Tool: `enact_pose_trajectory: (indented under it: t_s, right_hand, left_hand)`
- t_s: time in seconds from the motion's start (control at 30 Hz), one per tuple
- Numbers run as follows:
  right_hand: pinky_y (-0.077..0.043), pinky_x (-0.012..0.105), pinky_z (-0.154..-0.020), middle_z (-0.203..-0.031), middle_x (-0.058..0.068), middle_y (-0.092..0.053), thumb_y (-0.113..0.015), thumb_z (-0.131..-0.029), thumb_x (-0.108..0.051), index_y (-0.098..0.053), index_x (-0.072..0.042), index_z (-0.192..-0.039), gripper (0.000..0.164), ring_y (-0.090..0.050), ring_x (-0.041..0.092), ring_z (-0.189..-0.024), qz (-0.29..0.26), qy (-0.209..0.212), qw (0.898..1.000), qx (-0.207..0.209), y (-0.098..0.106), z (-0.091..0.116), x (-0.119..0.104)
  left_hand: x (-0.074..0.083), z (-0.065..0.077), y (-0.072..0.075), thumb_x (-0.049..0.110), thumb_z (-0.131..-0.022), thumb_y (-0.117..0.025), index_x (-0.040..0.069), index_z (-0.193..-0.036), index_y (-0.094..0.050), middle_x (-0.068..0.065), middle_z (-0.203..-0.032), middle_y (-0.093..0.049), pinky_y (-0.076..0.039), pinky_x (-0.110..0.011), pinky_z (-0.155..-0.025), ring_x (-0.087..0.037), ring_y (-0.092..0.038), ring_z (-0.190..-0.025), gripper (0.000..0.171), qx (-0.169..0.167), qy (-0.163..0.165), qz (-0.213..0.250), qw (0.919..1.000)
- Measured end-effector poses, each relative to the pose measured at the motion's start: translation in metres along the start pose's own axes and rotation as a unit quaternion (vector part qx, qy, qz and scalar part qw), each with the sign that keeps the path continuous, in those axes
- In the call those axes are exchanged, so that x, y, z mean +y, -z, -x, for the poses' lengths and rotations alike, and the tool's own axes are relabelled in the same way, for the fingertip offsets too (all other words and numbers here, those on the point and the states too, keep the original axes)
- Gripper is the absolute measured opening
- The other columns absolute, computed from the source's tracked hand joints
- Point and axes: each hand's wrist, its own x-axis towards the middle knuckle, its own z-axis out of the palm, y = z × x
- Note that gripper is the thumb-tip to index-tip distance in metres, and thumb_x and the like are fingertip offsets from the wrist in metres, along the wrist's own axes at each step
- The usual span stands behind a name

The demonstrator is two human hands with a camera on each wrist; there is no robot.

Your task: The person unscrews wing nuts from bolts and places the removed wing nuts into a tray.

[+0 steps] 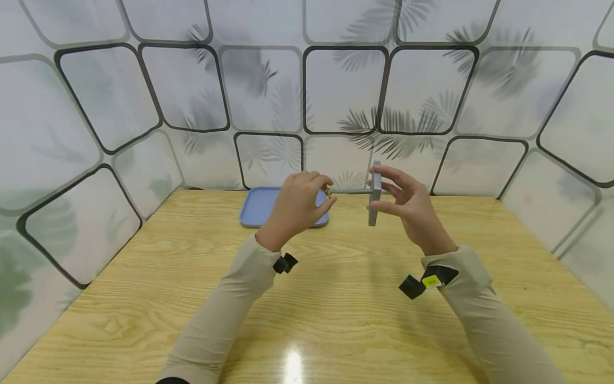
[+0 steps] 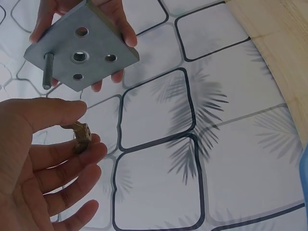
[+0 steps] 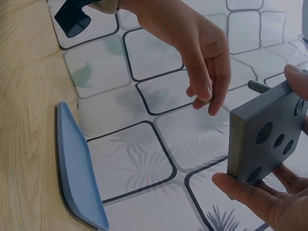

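My left hand (image 1: 298,201) pinches a small brass-coloured metal piece (image 2: 83,134) between thumb and fingers, and its lower fingers spread apart in the left wrist view. Across from it, my right hand (image 1: 413,205) grips a square grey metal plate (image 3: 267,134) by its edges, holding it upright above the table. Several round holes pierce the plate, the middle one threaded. From the face turned toward my left hand sticks a threaded rod (image 3: 259,86), near one corner. A gap separates the brass piece from the rod and plate. In the right wrist view, the left fingers mostly hide the brass piece.
A shallow blue tray (image 1: 254,209) lies at the back of the wooden table (image 1: 336,298), partly behind my left hand. Patterned cloth walls (image 1: 345,90) with leaf prints enclose the table at the back and sides.
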Motion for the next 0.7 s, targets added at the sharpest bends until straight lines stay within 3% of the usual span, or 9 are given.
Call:
enact_pose_trajectory:
  t_s: [0.4, 0.7]
  right_hand:
    - [-0.055, 0.027, -0.083, -0.128, -0.004, -0.056, -0.068, -0.079, 0.008, -0.053, -0.010, -0.132, 0.057, -0.055, 0.013, -0.115, -0.001, -0.001, 1.000, -0.002, 0.000, 0.000, 0.000]
    - [-0.055, 0.028, -0.082, -0.126, -0.005, -0.057, -0.066, -0.080, 0.010, -0.053, -0.010, -0.132, 0.057, -0.055, 0.013, -0.114, 0.000, -0.006, 1.000, -0.001, 0.002, -0.001, 0.003]
  left_hand:
    - [-0.018, -0.001, -0.012, 0.026, -0.084, -0.070, 0.009, -0.111, -0.067, -0.003, -0.093, -0.069, -0.050, -0.040, -0.084, -0.021, -0.063, -0.087, 0.032, -0.072, 0.049, 0.000, 0.9962]
    - [-0.037, 0.002, -0.026, 0.023, -0.084, -0.071, 0.008, -0.115, -0.065, -0.004, -0.099, -0.070, -0.051, -0.035, -0.084, -0.020, -0.064, -0.091, 0.035, -0.128, 0.108, 0.046, 0.9848]
